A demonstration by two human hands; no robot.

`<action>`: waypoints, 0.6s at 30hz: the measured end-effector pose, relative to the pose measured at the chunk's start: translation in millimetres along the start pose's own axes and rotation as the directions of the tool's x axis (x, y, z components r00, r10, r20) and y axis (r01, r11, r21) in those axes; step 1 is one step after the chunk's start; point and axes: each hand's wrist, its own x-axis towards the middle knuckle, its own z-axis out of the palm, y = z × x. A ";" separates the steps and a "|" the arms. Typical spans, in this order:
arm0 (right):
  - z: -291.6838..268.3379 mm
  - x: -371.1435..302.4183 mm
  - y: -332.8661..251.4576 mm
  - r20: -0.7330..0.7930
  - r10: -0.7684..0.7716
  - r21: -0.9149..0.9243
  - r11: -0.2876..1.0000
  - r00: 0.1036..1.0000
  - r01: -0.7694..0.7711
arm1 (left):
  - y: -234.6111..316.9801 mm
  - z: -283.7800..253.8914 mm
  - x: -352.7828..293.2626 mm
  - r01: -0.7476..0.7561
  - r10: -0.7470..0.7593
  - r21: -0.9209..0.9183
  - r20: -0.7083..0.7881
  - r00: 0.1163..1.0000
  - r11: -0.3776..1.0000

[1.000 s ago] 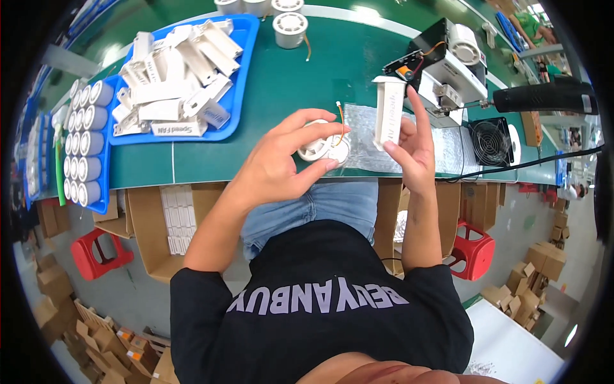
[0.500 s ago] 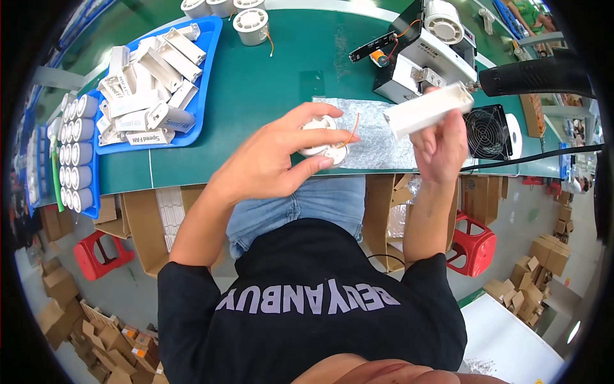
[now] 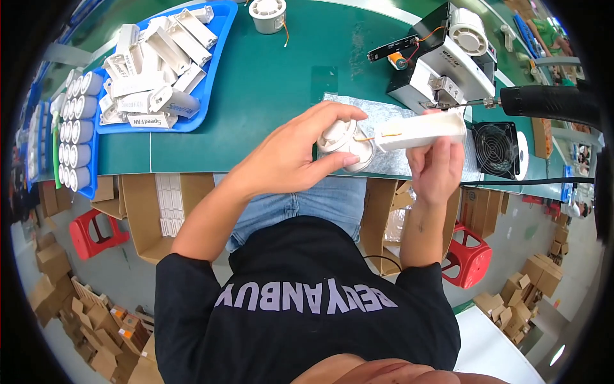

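My left hand (image 3: 288, 150) is closed around a white round fan housing (image 3: 342, 139), thumb on its near side and fingers over the far side. From the housing, a thin orange wire (image 3: 384, 135) runs to the right into the open end of a white plastic handle casing (image 3: 425, 131). This long, trough-shaped casing is pinched from below by my right hand (image 3: 437, 168). Its left end is close beside the housing; whether they touch, I cannot tell. Both parts are held above a sheet of bubble wrap (image 3: 345, 102) on the green table (image 3: 275, 83).
A blue tray (image 3: 214, 70) heaped with white casings stands at the left, beside white cylinders (image 3: 82, 131) in another tray. Another fan housing (image 3: 267, 16) sits at the back. At right are a boxy device (image 3: 457, 64), a black tool (image 3: 543, 102), a black fan (image 3: 495, 150) and a cable (image 3: 531, 182).
My right hand has brought the casing left and lower, level with the housing. The wire, which stood up from the housing, now reaches into the casing. My left hand has shifted slightly right.
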 end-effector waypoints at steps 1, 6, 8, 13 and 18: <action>0.0 -5.0 -1.3 0.063 -0.173 -0.182 0.966 0.983 0.182 | -4.1 3.5 1.4 0.003 -0.003 -0.003 0.000 1.000 1.000; 14.6 -15.8 -8.7 0.030 -0.192 -0.290 0.938 0.981 0.192 | -16.7 15.1 5.3 -0.003 -0.003 -0.080 -0.075 0.997 0.997; 11.6 -15.0 -7.1 0.053 -0.207 -0.351 0.912 0.977 0.212 | -15.4 16.8 7.0 -0.002 -0.004 -0.076 -0.072 0.997 0.997; 15.4 -13.0 -8.6 0.037 -0.222 -0.439 0.872 0.974 0.215 | -16.6 18.5 8.5 0.004 -0.009 -0.058 -0.093 0.996 0.998; 15.9 -4.8 -15.8 0.068 -0.123 -0.624 0.769 0.990 0.139 | -18.0 19.6 9.0 -0.041 0.042 0.013 -0.117 0.992 0.999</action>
